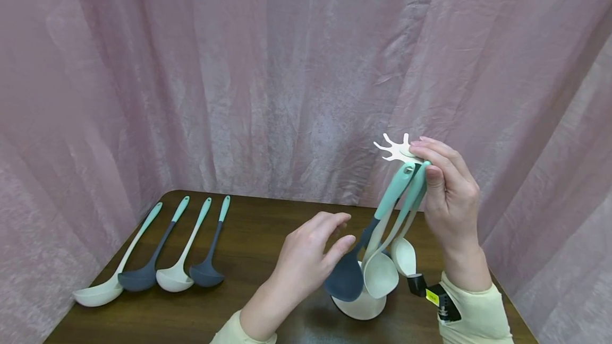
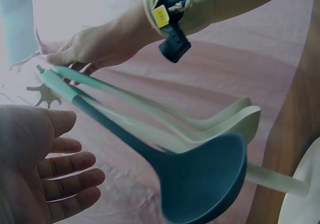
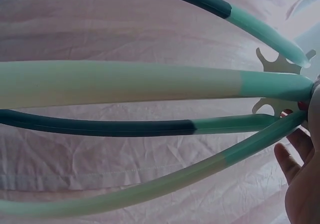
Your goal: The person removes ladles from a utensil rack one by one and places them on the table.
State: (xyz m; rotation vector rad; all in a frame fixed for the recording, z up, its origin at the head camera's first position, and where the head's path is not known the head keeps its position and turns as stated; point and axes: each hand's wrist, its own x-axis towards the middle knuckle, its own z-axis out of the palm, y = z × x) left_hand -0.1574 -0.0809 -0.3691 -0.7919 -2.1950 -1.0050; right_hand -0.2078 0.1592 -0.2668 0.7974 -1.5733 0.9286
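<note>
In the head view a pale ladle (image 1: 381, 276) hangs on the rack (image 1: 398, 152) between four and five o'clock, the right hand (image 1: 451, 190) apparently pinching its handle end; the left hand (image 1: 308, 254), relaxed and empty at six, could steady the base (image 1: 358, 309) against tipping

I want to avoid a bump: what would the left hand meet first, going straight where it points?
The left hand would probably meet the hanging dark ladle first, though depth is unclear.
</note>
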